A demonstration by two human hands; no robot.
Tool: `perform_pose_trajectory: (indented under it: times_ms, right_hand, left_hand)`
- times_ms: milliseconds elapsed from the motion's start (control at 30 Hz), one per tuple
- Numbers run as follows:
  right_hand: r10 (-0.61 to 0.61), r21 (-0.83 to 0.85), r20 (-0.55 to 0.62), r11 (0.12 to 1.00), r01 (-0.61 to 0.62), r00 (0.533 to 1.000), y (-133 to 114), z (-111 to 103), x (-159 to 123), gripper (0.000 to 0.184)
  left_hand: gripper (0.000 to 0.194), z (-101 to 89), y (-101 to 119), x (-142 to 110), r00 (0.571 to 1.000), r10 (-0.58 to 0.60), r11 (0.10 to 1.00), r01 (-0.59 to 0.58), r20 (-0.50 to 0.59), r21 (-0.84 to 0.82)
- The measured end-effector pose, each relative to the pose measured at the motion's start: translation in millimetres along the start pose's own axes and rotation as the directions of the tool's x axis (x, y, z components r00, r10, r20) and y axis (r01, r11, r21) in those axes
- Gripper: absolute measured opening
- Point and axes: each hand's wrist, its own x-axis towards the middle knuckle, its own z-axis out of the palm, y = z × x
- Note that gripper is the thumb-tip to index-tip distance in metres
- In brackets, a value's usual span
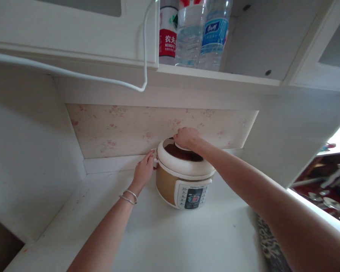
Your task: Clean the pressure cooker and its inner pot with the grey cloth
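A gold and white electric cooker (170, 185) with a control panel (193, 195) stands on the white counter (170, 234) against the floral back wall. Its white lid (187, 163) has a dark glass middle. My right hand (187, 137) is closed over the knob on top of the lid. My left hand (143, 170), with bracelets at the wrist, rests against the cooker's left side handle, fingers curled round it.
A shelf above holds three plastic water bottles (196, 32). A white cable (101, 79) hangs under the upper cabinet. White side walls box in the counter left and right. A patterned cloth (267, 241) lies at the counter's right edge.
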Motion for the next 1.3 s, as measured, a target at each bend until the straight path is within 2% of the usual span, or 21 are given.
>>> perform_pose_trajectory:
  times_ms: [200, 333, 433, 533, 600, 633, 700, 767, 833, 867, 933, 967, 1067, 1167, 1300]
  right_hand:
    - [-0.228, -0.125, -0.069, 0.968, 0.218, 0.971, 7, -8, -12, 0.044]
    - [-0.266, -0.124, -0.111, 0.96, 0.252, 0.958, 7, -13, -20, 0.048]
    - [-0.313, -0.106, -0.266, 0.95, 0.295, 0.912, 7, -26, -38, 0.044]
    - [-0.36, -0.085, -0.4, 0.93, 0.357, 0.843, 15, -39, -80, 0.037]
    - [-0.422, -0.071, -0.374, 0.901, 0.428, 0.826, 28, -40, -121, 0.032]
    - [-0.446, -0.053, -0.332, 0.888, 0.456, 0.831, 37, -38, -144, 0.031]
    - [-0.438, 0.016, -0.206, 0.893, 0.45, 0.875, 60, -24, -194, 0.03]
    - [-0.323, 0.11, -0.091, 0.937, 0.332, 0.942, 87, 2, -246, 0.03]
    - [-0.121, 0.176, 0.0, 0.977, 0.119, 0.993, 116, 38, -295, 0.038]
    - [0.012, 0.187, 0.025, 0.982, -0.016, 1.0, 130, 59, -318, 0.045]
    - [0.266, 0.171, 0.077, 0.946, -0.275, 0.961, 154, 102, -360, 0.06]
    - [0.349, 0.142, 0.099, 0.922, -0.36, 0.932, 164, 123, -377, 0.068]
    - [0.459, 0.111, 0.071, 0.879, -0.464, 0.886, 182, 171, -408, 0.078]
    - [0.558, 0.184, 0.042, 0.811, -0.555, 0.829, 189, 185, -407, 0.08]
    - [0.693, 0.239, 0.032, 0.694, -0.679, 0.72, 193, 172, -386, 0.076]
  left_hand:
    - [0.048, -0.7, -2, 0, 1.0, 0.015, 0.999, -0.015, 0.0, 0.028]
    - [0.047, -0.5, -2, -1, 1.0, -0.022, 1.0, 0.022, 0.003, 0.015]
    - [0.047, 0.0, 0, -1, 0.999, -0.045, 0.999, 0.045, -0.002, 0.007]
    - [0.048, 0.6, 1, -2, 1.0, -0.028, 1.0, 0.028, -0.009, 0.006]
    - [0.049, 1.1, 1, -2, 1.0, -0.019, 1.0, 0.02, -0.009, 0.01]
    - [0.049, 1.2, 1, -3, 1.0, -0.019, 1.0, 0.02, -0.011, 0.014]
    - [0.049, 1.4, 1, -4, 1.0, -0.015, 1.0, 0.016, -0.021, 0.022]
    - [0.049, 1.6, 2, -6, 1.0, -0.003, 0.999, 0.004, -0.031, 0.031]
    - [0.049, 2.2, 3, -8, 0.999, 0.01, 0.999, -0.008, -0.035, 0.042]
    - [0.049, 2.7, 4, -9, 0.999, 0.011, 0.999, -0.009, -0.037, 0.05]
    - [0.049, 4.0, 7, -10, 0.999, -0.001, 0.998, 0.005, -0.053, 0.064]
    - [0.049, 4.7, 8, -11, 0.998, -0.011, 0.997, 0.015, -0.062, 0.07]
    - [0.049, 6.1, 12, -14, 0.996, -0.036, 0.996, 0.043, -0.078, 0.08]
    - [0.048, 5.9, 16, -17, 0.995, -0.051, 0.995, 0.058, -0.086, 0.081]
    - [0.045, 4.2, 22, -23, 0.992, -0.059, 0.996, 0.066, -0.11, 0.06]
